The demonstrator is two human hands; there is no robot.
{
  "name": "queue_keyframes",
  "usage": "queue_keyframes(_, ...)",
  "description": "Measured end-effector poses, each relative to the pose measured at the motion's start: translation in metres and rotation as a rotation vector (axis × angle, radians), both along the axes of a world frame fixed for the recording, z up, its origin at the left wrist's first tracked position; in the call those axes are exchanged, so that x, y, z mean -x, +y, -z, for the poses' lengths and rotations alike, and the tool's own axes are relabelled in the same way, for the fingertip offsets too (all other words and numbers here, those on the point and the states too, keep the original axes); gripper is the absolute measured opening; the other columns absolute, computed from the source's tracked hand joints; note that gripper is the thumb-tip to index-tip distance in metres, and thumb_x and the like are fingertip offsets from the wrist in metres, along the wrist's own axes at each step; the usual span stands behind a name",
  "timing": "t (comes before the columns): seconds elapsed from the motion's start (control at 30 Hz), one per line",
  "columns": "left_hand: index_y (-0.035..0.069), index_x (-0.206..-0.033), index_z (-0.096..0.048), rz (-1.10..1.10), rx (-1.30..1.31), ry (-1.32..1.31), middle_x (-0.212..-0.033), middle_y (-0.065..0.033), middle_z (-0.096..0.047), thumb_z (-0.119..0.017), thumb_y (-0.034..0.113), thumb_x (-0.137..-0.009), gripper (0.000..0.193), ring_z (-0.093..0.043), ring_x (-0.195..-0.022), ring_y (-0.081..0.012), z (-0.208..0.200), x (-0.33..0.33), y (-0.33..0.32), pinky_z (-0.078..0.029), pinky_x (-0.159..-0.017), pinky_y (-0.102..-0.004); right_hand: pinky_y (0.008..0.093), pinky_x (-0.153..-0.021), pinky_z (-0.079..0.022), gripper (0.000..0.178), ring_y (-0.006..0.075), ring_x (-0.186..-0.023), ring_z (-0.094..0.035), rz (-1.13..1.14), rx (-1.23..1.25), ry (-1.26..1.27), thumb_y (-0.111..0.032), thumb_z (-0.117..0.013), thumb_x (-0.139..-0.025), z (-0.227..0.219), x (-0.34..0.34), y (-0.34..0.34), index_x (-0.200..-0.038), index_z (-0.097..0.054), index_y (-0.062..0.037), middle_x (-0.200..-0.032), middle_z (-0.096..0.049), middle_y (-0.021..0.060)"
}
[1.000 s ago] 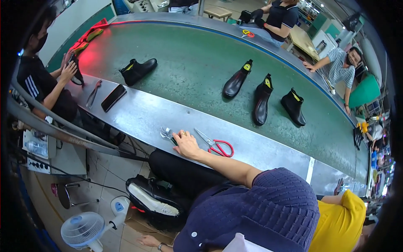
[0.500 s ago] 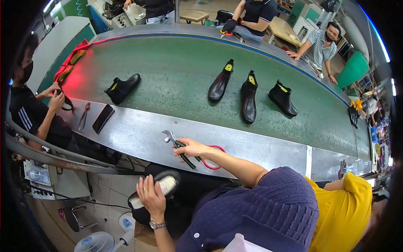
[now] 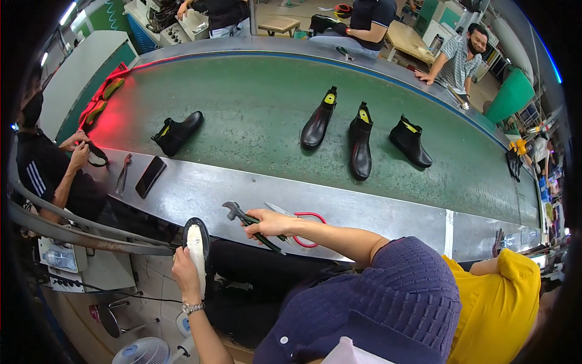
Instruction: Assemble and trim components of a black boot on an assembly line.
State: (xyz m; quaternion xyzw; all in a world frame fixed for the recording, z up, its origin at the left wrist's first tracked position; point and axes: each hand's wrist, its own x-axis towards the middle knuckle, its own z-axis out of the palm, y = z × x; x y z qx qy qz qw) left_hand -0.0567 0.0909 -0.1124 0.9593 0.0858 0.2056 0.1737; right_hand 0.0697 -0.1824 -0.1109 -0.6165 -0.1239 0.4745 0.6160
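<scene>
Upright in my left hand [image 3: 187,274] is a dark shoe [image 3: 206,246] with a long pale surface turned to view, my fingers wrapped round its edge. Its lower end is partly hidden by the hand. My right hand [image 3: 267,223] grips a pair of lasting pliers [image 3: 233,210] over the near metal ledge, the hammer-like head pointing left and the dark green handles running down to the right. Just beyond that hand, scissors with red handles [image 3: 315,217] lie on the ledge, partly covered by my forearm.
Black ankle boots [image 3: 359,145] stand and lie on the green conveyor belt [image 3: 254,115]. A phone [image 3: 150,176] and another pair of pliers [image 3: 123,176] rest on the metal ledge [image 3: 388,215] to the left. Co-workers are around the line; one at left handles a dark shoe part [image 3: 97,155].
My left hand has swung left and up with the shoe, which now stands more upright. The pliers have shifted slightly left and down, uncovering the scissor blades. A far co-worker's gloved hand has drawn back.
</scene>
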Motion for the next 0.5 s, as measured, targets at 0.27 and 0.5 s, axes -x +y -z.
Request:
queue_keyframes(0.27, -0.003, -0.081, -0.052, -0.223, 0.068, -0.053, -0.074, -0.0215, -0.059, -0.05, 0.024, -0.099, 0.032, -0.058, -0.065, -0.0391, 0.002, -0.006, 0.018, -0.045, -0.06, -0.0467, 0.0301, -0.067, -0.053, 0.029, 0.0148, -0.077, -0.06, -0.126, -0.033, -0.157, -0.015, -0.057, -0.091, -0.024, -0.004, 0.032, -0.114, -0.05, 0.0005, -0.088, -0.061, 0.0078)
queue_keyframes(0.5, -0.002, -0.124, -0.06, -0.014, 0.303, 0.05, -0.088, -0.0162, -0.064, -0.055, 0.029, -0.097, 0.042, -0.057, -0.088, -0.0285, 0.002, -0.005, 0.006, -0.046, -0.081, -0.0352, 0.0305, -0.067, -0.053, 0.027, 0.0151, -0.076, -0.06, -0.167, -0.076, -0.149, -0.014, -0.057, -0.091, -0.026, 0.0, 0.029, -0.113, -0.05, 0.0006, -0.088, -0.06, 0.0079)
